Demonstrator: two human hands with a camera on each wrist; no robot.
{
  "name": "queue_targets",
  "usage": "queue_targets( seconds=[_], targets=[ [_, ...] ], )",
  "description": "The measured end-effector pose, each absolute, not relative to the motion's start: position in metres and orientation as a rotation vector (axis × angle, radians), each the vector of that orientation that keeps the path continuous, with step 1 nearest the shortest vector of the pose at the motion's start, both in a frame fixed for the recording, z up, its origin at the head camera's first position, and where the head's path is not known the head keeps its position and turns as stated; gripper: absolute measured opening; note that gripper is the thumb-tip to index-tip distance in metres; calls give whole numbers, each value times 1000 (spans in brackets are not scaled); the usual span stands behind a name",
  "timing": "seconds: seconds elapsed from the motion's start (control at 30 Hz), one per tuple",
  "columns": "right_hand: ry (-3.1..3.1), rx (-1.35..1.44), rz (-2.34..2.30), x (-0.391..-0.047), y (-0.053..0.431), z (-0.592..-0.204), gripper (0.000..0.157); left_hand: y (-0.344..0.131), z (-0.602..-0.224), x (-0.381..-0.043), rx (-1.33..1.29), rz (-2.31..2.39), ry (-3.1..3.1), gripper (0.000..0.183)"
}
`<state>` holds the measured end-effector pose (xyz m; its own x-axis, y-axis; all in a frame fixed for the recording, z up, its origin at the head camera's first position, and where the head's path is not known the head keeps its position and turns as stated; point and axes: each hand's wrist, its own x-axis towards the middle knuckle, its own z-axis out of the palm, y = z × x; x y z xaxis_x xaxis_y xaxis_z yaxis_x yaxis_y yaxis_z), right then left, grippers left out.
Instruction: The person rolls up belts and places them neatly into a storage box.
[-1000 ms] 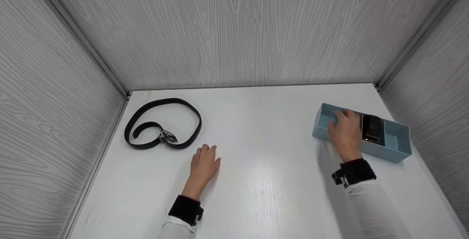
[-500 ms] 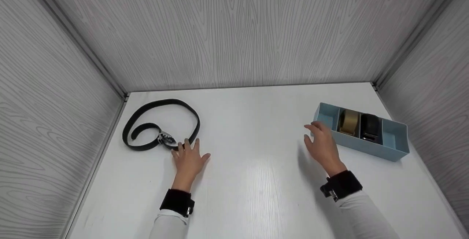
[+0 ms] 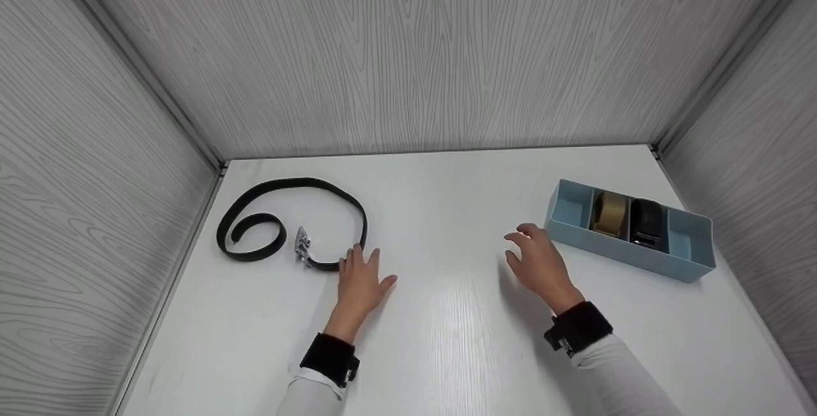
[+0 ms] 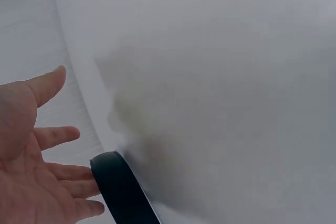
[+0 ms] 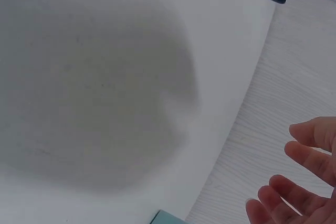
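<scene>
A black belt (image 3: 306, 182) with a silver buckle (image 3: 302, 247) lies on its edge in a loose loop at the table's left. At the loop's near right side is my left hand (image 3: 359, 285), its fingers straight and spread against the strap. In the left wrist view those fingers reach the belt strap (image 4: 123, 190), the thumb held apart. My right hand (image 3: 539, 268) hovers over the table left of a blue box, holding nothing. Its fingers are loosely bent, and the right wrist view shows the same right hand (image 5: 302, 177) with gaps between the fingers.
The blue divided box (image 3: 629, 258) stands at the right of the white table (image 3: 440, 212). Two rolled belts sit in its middle compartments, a tan rolled belt (image 3: 611, 214) and a black rolled belt (image 3: 647, 221). Grey wood-grain walls (image 3: 408, 52) enclose the table's back and sides.
My right hand has come out of the box and moved left. My left hand went to the belt, then right with it; the buckle end swung away from the inner curl.
</scene>
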<state>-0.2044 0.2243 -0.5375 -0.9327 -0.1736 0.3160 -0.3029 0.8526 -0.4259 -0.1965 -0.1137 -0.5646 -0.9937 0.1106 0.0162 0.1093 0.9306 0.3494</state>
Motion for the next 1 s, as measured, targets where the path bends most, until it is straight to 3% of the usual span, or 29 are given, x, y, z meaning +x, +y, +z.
queue_targets(
  seconds=[0.43,0.8,1.0],
  targets=[
    [-2857,714,642,-197,197,-544,38,-50,-563,-175,473,673,2953,68],
    [-2984,894,676,-196,183,-550,68,-10,-566,-156,769,574,2927,52],
    [-3000,895,720,-198,184,-553,68,-5,-567,-155,916,578,2878,45]
  ],
)
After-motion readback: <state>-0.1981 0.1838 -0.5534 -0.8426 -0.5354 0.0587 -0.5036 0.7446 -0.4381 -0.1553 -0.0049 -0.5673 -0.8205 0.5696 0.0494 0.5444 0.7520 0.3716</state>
